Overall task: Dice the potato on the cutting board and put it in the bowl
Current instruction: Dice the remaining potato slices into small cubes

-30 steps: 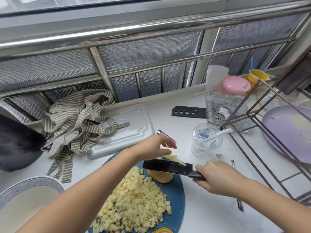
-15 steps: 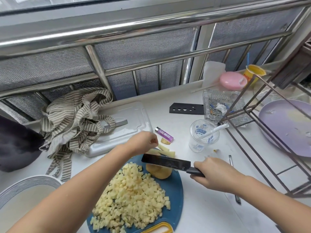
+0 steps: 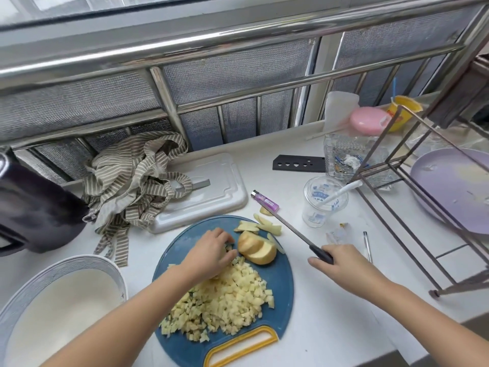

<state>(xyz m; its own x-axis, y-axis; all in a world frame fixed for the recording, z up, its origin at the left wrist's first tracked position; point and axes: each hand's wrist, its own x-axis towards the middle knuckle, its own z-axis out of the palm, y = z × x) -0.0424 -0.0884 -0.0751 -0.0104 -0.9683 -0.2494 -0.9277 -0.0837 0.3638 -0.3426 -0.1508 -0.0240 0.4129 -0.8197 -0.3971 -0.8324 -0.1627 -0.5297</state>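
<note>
While the bowl (image 3: 112, 271), white with a patterned rim, stood at the near left corner of the counter (image 3: 330, 327) and held no potato, the round blue cutting board (image 3: 281, 276) lay just to its right, its yellow handle nearest the viewer. A heap of diced potato (image 3: 227, 298) covered the near half of the board. The left hand (image 3: 211, 250) rested at the far edge of the heap with its fingers bent downward, tips among the cubes; whether they pinched any piece could not be told. Just beside those fingertips sat an uncut potato chunk (image 3: 256, 249), partly split into thick slabs, and beyond it several loose potato slices (image 3: 262, 226) lay at the board's far rim. The right hand (image 3: 344, 268), off the board to the right, gripped the black handle of a knife (image 3: 288, 226) with fingers wrapped round it, the blade raised above the counter and pointing away to the left toward a purple lighter (image 3: 265, 203). Farther back stood a clear plastic cup (image 3: 324, 202), a white tray (image 3: 217, 192) and a crumpled striped apron (image 3: 137, 178) partly on the tray. A black knife sheath (image 3: 297, 163) lay near the window railing (image 3: 238, 38).
</note>
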